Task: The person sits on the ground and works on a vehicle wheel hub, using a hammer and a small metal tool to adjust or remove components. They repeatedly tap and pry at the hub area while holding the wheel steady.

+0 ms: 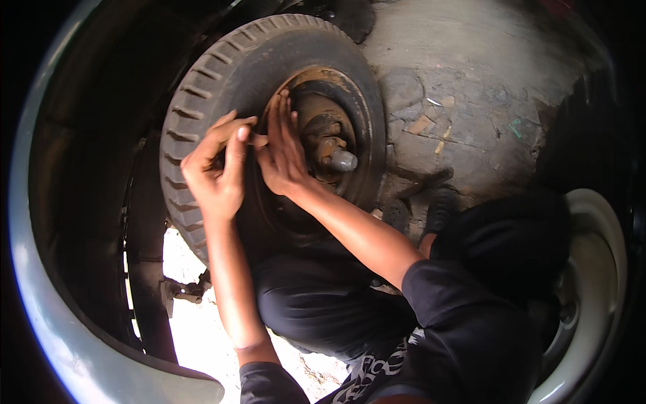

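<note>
A glossy pale-blue fender (23, 202) sweeps down the left side and ends in a rounded tip at the bottom, with a dark liner (67, 168) curving inside it. Across the way, a cream curved panel (609, 249) catches the light. The grey floor (464, 47) looks smooth further off, then gritty and broken nearer in, where a tan scrap (421, 125) lies near a white sliver (434, 102); a green shred (516, 128) sits to their right. Bright ground (192, 330) glares at lower left.
</note>
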Available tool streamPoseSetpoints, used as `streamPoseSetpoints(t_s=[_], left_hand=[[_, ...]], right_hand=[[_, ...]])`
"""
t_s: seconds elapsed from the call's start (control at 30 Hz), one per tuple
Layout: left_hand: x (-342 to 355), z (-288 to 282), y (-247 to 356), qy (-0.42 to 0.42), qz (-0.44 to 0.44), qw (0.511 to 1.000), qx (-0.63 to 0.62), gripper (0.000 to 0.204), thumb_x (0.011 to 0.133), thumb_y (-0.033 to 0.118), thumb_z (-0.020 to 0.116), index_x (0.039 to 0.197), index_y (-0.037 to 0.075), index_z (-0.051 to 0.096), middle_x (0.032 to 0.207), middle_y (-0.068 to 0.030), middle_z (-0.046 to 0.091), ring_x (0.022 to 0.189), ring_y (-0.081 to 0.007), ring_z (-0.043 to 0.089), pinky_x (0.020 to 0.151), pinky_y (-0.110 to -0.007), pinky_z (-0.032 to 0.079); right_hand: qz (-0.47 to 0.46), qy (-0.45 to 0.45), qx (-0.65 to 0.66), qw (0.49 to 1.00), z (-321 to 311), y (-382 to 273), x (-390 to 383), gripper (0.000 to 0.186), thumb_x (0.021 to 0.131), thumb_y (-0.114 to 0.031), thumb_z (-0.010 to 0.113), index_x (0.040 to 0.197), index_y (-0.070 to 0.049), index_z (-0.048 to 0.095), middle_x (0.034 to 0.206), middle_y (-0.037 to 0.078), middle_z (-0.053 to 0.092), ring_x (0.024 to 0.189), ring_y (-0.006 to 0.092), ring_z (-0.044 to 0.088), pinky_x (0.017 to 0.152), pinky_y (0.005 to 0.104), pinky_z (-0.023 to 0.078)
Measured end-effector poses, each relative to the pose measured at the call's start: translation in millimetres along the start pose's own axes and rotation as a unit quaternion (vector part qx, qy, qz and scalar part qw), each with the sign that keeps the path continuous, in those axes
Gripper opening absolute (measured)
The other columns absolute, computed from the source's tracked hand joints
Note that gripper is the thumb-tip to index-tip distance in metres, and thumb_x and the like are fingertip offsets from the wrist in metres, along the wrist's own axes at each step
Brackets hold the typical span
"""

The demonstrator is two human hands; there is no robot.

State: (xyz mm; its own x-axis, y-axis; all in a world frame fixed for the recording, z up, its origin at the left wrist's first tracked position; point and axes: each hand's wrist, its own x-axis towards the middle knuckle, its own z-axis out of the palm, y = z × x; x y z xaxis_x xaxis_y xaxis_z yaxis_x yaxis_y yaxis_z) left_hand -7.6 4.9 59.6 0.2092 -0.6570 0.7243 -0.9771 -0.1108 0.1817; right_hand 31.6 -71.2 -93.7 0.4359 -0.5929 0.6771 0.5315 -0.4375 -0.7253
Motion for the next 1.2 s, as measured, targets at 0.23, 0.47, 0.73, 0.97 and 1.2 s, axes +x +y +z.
streamPoseSetpoints(t_s=[0.23, 0.47, 0.73, 0.97, 1.2], left_hand=[[-6.1, -9.4, -4.8, -0.007, -0.004, 1.000, -0.005, 0.015, 0.105, 0.005, 0.070, 0.108, -0.005, 0.081, 0.087, -0.0103, 0.083, 0.092, -0.0183, 0.077, 0.113, -0.047, 0.054], [2.4, 1.8, -1.6, -0.004, 0.013, 1.000, -0.007, 0.015, 0.105, 0.008, 0.072, 0.109, -0.003, 0.082, 0.085, -0.0079, 0.083, 0.089, -0.0158, 0.078, 0.115, -0.051, 0.054], [-4.1, -2.3, -2.7, -0.008, -0.006, 1.000, -0.024, 0.016, 0.106, 0.008, 0.071, 0.110, -0.004, 0.081, 0.085, -0.0096, 0.083, 0.088, -0.0160, 0.078, 0.117, -0.054, 0.051], [-3.3, 0.3, -5.2, -0.014, -0.018, 0.999, -0.025, 0.018, 0.107, 0.010, 0.070, 0.110, -0.003, 0.081, 0.087, -0.0110, 0.083, 0.090, -0.0175, 0.078, 0.119, -0.054, 0.050], [3.1, 8.3, 1.7, -0.005, -0.019, 0.998, -0.058, 0.019, 0.108, 0.011, 0.069, 0.110, -0.004, 0.081, 0.086, -0.0108, 0.083, 0.089, -0.0164, 0.078, 0.120, -0.055, 0.048]], right_hand=[[-0.032, -0.042, 0.068, 0.996, -6.6, -17.9, -17.5, 0.100, 0.110, -0.040, 0.052, 0.167, 0.017, -0.007, 0.174, 0.043, 0.012, 0.163, 0.0572, 0.019, 0.135, 0.0622, 0.013], [0.163, 0.024, 0.118, 0.979, -12.7, -17.1, 38.6, 0.097, 0.115, -0.050, 0.043, 0.169, 0.013, -0.007, 0.175, 0.043, 0.010, 0.164, 0.0555, 0.011, 0.137, 0.0577, 0.007], [0.247, 0.151, 0.190, 0.938, -5.6, 1.0, 84.8, 0.104, 0.114, -0.066, 0.031, 0.167, 0.018, 0.002, 0.170, 0.050, 0.011, 0.163, 0.0574, 0.012, 0.136, 0.0569, 0.013], [0.218, 0.148, 0.106, 0.959, 16.5, -0.5, 61.1, 0.103, 0.114, -0.066, 0.033, 0.168, 0.017, 0.003, 0.164, 0.050, 0.030, 0.156, 0.0599, 0.032, 0.132, 0.0550, 0.026], [0.324, 0.085, 0.174, 0.926, -26.1, 42.0, 90.3, 0.111, 0.111, -0.074, 0.031, 0.168, 0.015, -0.005, 0.174, 0.046, 0.005, 0.165, 0.0539, 0.008, 0.137, 0.0535, 0.007]])
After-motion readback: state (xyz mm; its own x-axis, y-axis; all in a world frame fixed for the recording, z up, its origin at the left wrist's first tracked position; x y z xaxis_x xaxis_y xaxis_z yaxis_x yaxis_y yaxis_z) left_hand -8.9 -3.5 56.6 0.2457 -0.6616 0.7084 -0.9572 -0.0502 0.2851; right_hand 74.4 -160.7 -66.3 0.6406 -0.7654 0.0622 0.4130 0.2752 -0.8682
